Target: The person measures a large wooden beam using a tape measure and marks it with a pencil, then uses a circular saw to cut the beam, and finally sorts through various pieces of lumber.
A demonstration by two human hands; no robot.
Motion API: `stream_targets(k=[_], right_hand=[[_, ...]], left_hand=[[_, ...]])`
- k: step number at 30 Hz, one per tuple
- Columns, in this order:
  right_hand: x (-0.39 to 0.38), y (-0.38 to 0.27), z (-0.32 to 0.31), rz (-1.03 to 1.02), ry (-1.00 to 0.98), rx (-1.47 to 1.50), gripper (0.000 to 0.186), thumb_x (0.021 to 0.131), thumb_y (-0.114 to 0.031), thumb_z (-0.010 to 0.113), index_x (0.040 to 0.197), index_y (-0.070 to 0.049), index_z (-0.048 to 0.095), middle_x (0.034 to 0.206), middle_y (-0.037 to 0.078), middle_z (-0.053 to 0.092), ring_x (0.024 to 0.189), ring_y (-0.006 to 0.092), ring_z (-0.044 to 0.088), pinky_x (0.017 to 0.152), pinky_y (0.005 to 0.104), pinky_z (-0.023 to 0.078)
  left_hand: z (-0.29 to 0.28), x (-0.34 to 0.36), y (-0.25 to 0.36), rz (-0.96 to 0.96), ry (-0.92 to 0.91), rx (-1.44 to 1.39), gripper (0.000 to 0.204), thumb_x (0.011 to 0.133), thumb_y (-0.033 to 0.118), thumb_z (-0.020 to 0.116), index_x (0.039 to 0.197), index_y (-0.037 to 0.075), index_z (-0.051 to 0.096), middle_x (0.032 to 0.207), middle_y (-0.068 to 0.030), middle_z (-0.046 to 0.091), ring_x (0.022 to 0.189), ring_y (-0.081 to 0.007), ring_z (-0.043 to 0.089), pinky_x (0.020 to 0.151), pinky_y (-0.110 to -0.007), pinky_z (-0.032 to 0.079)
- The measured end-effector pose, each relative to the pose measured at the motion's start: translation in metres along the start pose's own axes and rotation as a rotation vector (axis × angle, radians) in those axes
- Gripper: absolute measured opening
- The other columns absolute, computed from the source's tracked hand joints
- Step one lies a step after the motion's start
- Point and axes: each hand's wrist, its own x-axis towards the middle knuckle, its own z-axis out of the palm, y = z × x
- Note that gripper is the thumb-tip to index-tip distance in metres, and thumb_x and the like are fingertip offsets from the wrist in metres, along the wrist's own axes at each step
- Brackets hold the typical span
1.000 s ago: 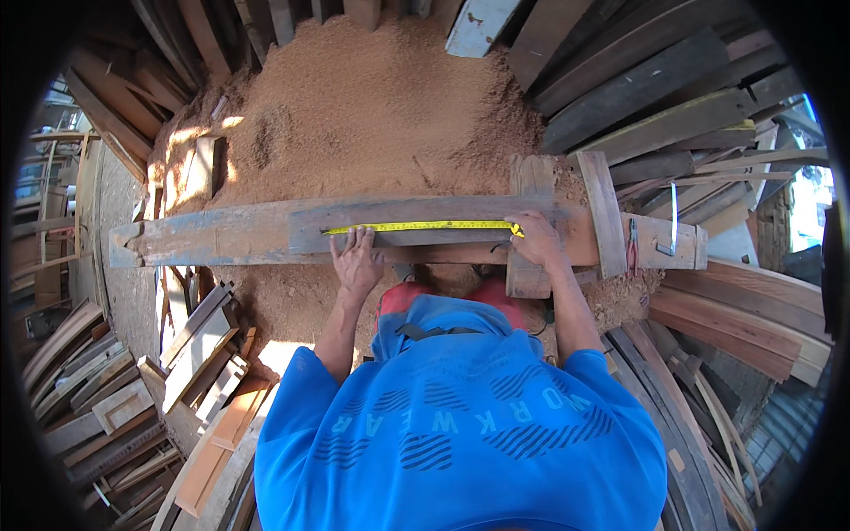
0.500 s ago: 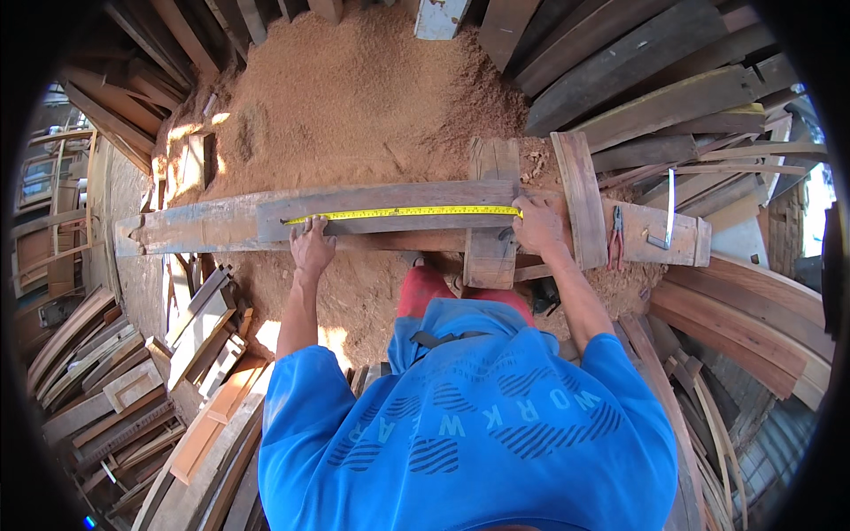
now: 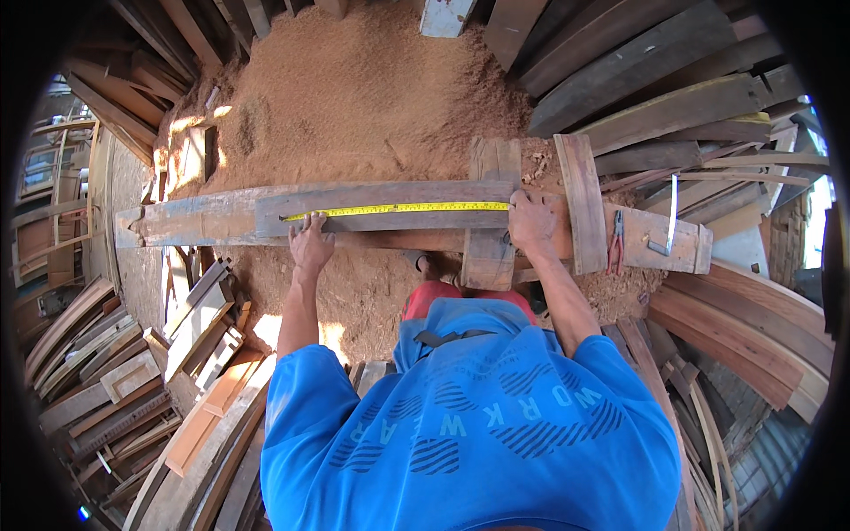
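Tape point(image 3: 416, 208), thin, flat and yellow, ran straight along a dark, worn board point(image 3: 381, 194) on my long wooden desk point(image 3: 195, 221). My left hand point(image 3: 310, 248) lay with fingers loosely spread at the tape, near its left end; the fingers of my right hand point(image 3: 533, 223) bent at its right end, how tightly I couldn't tell. Red-handled pliers point(image 3: 618, 232) lay near the desk's right end.

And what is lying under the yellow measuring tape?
A grey-brown board lies under the yellow measuring tape. The surface directly beneath the tape is covered and cannot be seen.
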Motion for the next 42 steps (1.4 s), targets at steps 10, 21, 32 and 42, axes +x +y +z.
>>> stream_targets(k=[10,21,32,42], right_hand=[[0.003,-0.002,0.010,0.005,-0.008,-0.021,0.022,0.096,-0.026,0.064,0.114,-0.015,0.066,0.124,0.016,0.066,0.121,0.0418,0.060,0.089,0.0601,0.051],[0.013,-0.021,-0.018,0.124,-0.216,-0.059,0.042,0.090,-0.016,0.065,0.132,-0.013,0.063,0.137,0.024,0.061,0.134,0.0486,0.055,0.100,0.0617,0.050],[0.017,-0.022,-0.025,0.161,-0.302,-0.035,0.043,0.091,-0.019,0.065,0.134,-0.018,0.063,0.137,0.025,0.063,0.137,0.0500,0.052,0.102,0.0620,0.049],[0.018,-0.019,-0.025,0.122,-0.269,-0.027,0.046,0.089,-0.019,0.066,0.135,-0.022,0.062,0.136,0.024,0.064,0.134,0.0492,0.055,0.099,0.0617,0.050]], left_hand=[[-0.004,-0.002,0.001,-0.023,-0.023,0.008,0.063,0.088,0.033,0.074,0.147,0.016,0.058,0.160,-0.0118,0.050,0.149,-0.0290,0.044,0.126,-0.055,0.025],[-0.018,-0.004,0.011,-0.019,-0.030,-0.033,0.063,0.087,0.034,0.070,0.145,0.012,0.060,0.158,-0.0144,0.052,0.150,-0.0298,0.043,0.127,-0.056,0.020],[-0.033,-0.011,0.081,-0.187,0.205,-0.098,0.054,0.086,0.040,0.074,0.133,0.013,0.067,0.147,-0.0161,0.060,0.140,-0.0360,0.050,0.119,-0.056,0.031],[0.016,-0.010,0.267,0.063,-0.049,-0.676,0.024,0.088,0.034,0.076,0.095,0.011,0.078,0.087,-0.0180,0.076,0.086,-0.0398,0.074,0.079,-0.049,0.059]])
